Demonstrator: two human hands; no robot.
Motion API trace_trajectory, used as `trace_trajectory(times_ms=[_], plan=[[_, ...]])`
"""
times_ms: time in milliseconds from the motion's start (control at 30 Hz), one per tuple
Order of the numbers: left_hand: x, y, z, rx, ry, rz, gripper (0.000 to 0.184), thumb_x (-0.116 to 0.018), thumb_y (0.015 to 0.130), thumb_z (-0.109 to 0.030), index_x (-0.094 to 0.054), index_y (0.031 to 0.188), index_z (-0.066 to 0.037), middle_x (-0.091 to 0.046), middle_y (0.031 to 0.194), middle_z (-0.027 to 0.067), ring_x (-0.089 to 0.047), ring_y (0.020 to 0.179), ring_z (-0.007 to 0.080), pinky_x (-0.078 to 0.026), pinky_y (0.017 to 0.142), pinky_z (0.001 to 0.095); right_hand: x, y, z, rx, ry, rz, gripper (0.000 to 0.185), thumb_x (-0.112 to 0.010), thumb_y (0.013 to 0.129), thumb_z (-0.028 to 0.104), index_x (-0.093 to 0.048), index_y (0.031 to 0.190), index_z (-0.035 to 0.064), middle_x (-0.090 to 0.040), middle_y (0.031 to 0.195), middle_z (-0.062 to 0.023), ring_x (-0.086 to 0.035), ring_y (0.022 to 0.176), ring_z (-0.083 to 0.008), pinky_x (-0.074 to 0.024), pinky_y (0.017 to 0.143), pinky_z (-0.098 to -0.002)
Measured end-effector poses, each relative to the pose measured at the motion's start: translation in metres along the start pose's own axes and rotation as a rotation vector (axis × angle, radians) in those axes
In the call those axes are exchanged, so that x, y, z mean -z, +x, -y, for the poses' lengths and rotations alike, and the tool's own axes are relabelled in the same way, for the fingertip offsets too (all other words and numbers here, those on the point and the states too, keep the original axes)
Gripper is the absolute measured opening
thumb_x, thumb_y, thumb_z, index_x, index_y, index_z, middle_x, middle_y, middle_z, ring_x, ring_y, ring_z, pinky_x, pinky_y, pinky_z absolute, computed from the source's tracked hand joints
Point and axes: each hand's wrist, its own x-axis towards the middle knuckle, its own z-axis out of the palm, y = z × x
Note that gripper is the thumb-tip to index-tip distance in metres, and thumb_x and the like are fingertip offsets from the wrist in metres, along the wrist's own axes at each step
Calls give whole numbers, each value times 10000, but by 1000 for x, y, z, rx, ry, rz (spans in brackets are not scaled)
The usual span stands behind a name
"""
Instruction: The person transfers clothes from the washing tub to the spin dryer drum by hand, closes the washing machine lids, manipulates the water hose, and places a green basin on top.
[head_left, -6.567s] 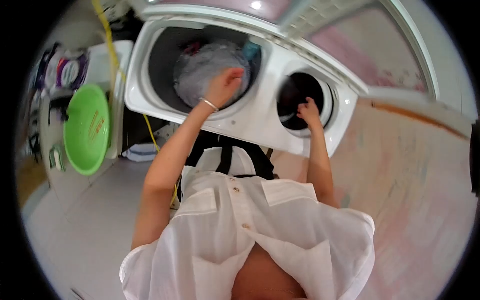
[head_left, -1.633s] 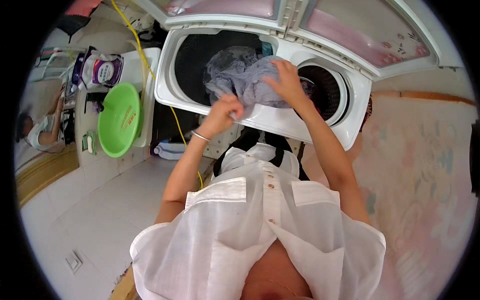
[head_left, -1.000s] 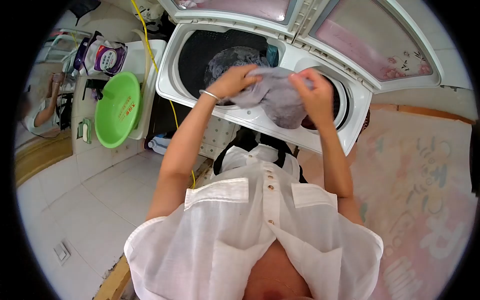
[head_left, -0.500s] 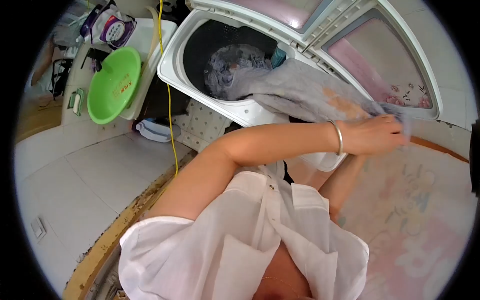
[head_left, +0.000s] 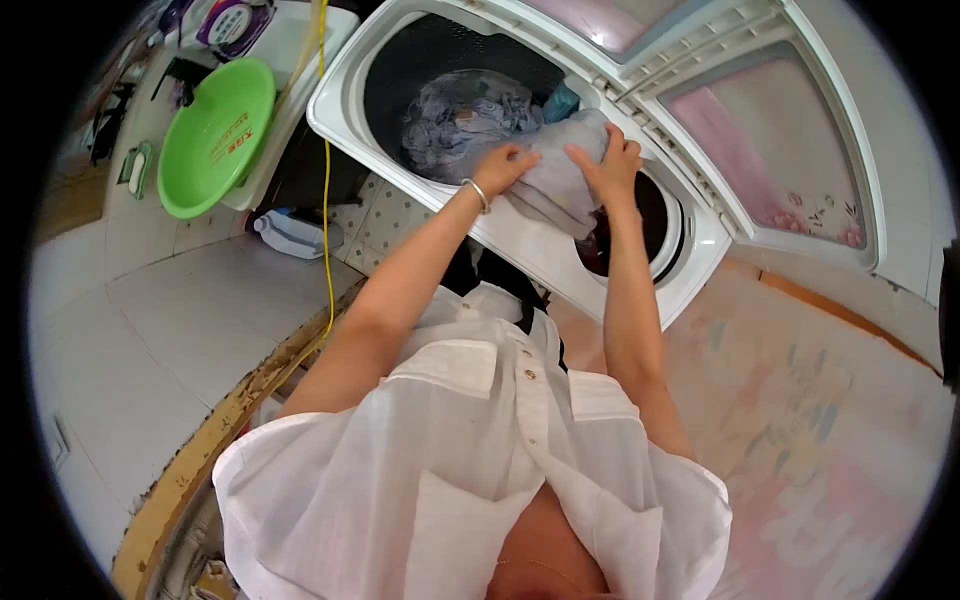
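A bunched grey cloth (head_left: 565, 180) lies across the white divider of the twin-tub washing machine (head_left: 490, 232). My left hand (head_left: 505, 168), with a bangle at the wrist, pinches the cloth's left edge. On its right side, my right hand (head_left: 610, 170) grips the cloth with thumb and fingers. More wet grey fabric (head_left: 455, 115) sits in the large tub on the left, beside a teal piece (head_left: 561, 103) at the tub's wall. The small dark spin tub (head_left: 650, 225) is under my right wrist, with dark red fabric partly visible inside.
Two raised lids (head_left: 780, 150) stand behind the machine. To the left are a green basin (head_left: 217, 137), a purple and white package (head_left: 235, 24) and a soap dish (head_left: 136, 169). A yellow cord (head_left: 327, 220) hangs beside the machine; a white bottle (head_left: 292, 233) lies below.
Both hands have come back from the far right to above the divider. The cloth, stretched out to the right before, is now gathered between them. The view has shifted.
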Motion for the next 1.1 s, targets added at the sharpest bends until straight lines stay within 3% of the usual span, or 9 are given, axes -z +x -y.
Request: trace_trajectory(times_ms=[133,467,533,600,667,700,733,933,1100], plan=[[-2,2,-6,-144,-86,69,275,-653,803,-308,-620,852,-39,-597,756,38,-521,707,108,-430,647,258,-7,-15,-10,-99,242,135,494,-707,740,378,-530,1068,53,-595,956,-196,-569,919,-351,-434,815,-373],[-39,-90,-165,-716,-193,-17,179,-611,783,-250,-610,833,-78,-619,781,91,-583,813,284,-442,735,375,159,-80,-8,-187,413,-320,280,-685,801,214,-523,936,29,-537,871,-55,-500,810,-165,-422,771,-285],[-50,-92,-167,-833,-1,139,209,-625,803,-235,-604,899,-51,-618,869,101,-575,852,280,-450,773,372,153,-87,-24,-429,796,-454,334,-668,819,257,-502,976,15,-542,912,-59,-501,836,-171,-424,780,-293],[-66,-77,-135,-821,15,212,224,-624,804,-233,-597,943,-60,-606,942,105,-564,901,286,-444,798,381,125,-93,-59,-687,436,-309,422,-661,810,321,-491,1028,2,-573,973,-108,-542,844,-216,-436,787,-310],[-73,-61,-102,-980,-39,181,293,-620,805,-209,-572,1061,-77,-559,1101,124,-537,1011,285,-454,826,369,56,-130,-179,-444,-259,62,440,-670,774,372,-540,983,8,-604,981,-177,-583,857,-292,-456,773,-353],[-59,-65,-94,-879,-82,138,292,-616,805,-197,-573,1066,-73,-560,1096,126,-539,1016,282,-460,820,357,67,-115,-140,-546,-189,662,382,-693,725,348,-587,898,24,-612,948,-225,-583,883,-356,-458,780,-389],[-39,-67,-84,-781,-119,93,292,-613,805,-185,-574,1071,-69,-561,1090,129,-541,1022,280,-467,814,344,56,-111,-128,-294,-324,690,315,-695,699,302,-599,816,26,-613,839,-204,-572,849,-372,-450,750,-433],[28,-29,-3,7,-533,-297,303,-603,815,-168,-533,1086,-51,-542,1101,115,-516,980,238,-409,853,331,-2,32,6,340,-76,26,315,-601,812,211,-533,1077,55,-515,988,-201,-471,979,-378,-401,830,-452],[40,-22,-17,500,-1010,-203,378,-583,834,-147,-477,1196,-125,-525,1137,68,-466,1080,203,-342,940,333,-15,44,14,46,-243,227,248,-594,842,240,-519,1008,73,-551,1007,-205,-530,926,-409,-432,762,-473]])
